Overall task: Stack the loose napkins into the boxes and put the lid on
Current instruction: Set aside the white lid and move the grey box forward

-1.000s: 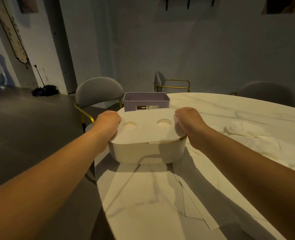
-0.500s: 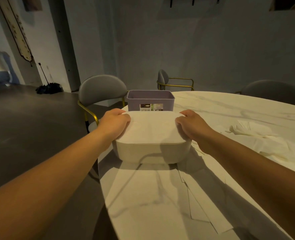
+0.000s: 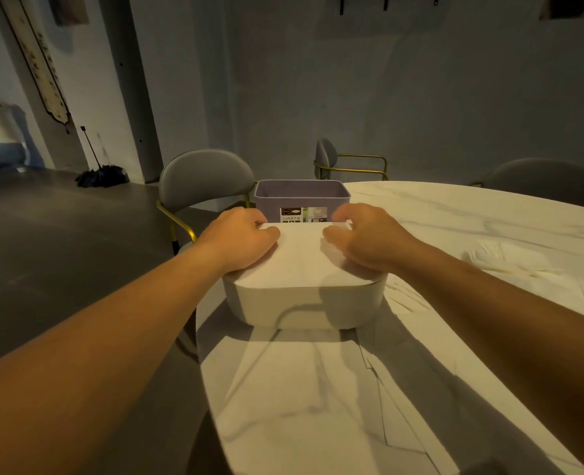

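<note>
A white rounded box (image 3: 304,310) stands near the table's left edge, right in front of me. A flat white lid (image 3: 300,258) lies across its top. My left hand (image 3: 239,241) grips the lid's far left part, fingers curled over the far edge and thumb on top. My right hand (image 3: 366,241) holds the far right part the same way. Just behind stands an open purple box (image 3: 300,197) with a label on its front; its inside is hidden from view. Loose white napkins (image 3: 509,258) lie in a heap to the right.
The white marble table (image 3: 455,217) runs off to the right; flat sheets (image 3: 396,406) lie on it near me. Grey chairs with gold frames stand at the left edge (image 3: 204,176), behind (image 3: 328,156) and at the far right (image 3: 551,180). A folded umbrella (image 3: 102,176) leans on the wall.
A second ago the lid was tilted, showing two round hollows, with my hands at its sides. It now lies flat on the box, and both hands have slid to its far edge.
</note>
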### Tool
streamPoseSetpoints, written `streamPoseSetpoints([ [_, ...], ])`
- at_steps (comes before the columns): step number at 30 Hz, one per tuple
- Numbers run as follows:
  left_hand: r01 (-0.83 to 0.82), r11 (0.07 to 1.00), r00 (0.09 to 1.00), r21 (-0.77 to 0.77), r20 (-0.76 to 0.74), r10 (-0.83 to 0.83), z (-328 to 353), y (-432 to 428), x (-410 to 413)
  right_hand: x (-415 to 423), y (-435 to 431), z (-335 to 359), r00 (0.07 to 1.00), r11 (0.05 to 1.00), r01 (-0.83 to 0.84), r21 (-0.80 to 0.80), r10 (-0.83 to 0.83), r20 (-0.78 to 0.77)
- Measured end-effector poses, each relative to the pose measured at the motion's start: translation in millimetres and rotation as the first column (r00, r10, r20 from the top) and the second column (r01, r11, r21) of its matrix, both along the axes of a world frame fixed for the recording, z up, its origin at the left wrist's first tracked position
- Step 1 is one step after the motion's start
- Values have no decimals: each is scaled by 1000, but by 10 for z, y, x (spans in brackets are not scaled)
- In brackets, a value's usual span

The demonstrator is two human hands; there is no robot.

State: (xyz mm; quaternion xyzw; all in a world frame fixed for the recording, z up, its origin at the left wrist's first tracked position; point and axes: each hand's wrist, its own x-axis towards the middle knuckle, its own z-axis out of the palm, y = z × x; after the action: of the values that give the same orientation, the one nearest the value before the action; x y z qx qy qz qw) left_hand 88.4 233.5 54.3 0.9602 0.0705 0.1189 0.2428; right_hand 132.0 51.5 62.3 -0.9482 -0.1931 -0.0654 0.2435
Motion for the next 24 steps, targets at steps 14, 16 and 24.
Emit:
streamPoseSetpoints([
  [14,-60,976,990,207,134,32,20,-140,21,95,108,-21,990,991,-27,-133,45,131],
  [16,-72,974,988,213,150,40,27,-143,17,118,108,-55,989,989,-27,-144,47,141],
  [24,-72,948,986,310,165,21,60,-162,14,97,119,-53,982,985,4,-175,29,188],
])
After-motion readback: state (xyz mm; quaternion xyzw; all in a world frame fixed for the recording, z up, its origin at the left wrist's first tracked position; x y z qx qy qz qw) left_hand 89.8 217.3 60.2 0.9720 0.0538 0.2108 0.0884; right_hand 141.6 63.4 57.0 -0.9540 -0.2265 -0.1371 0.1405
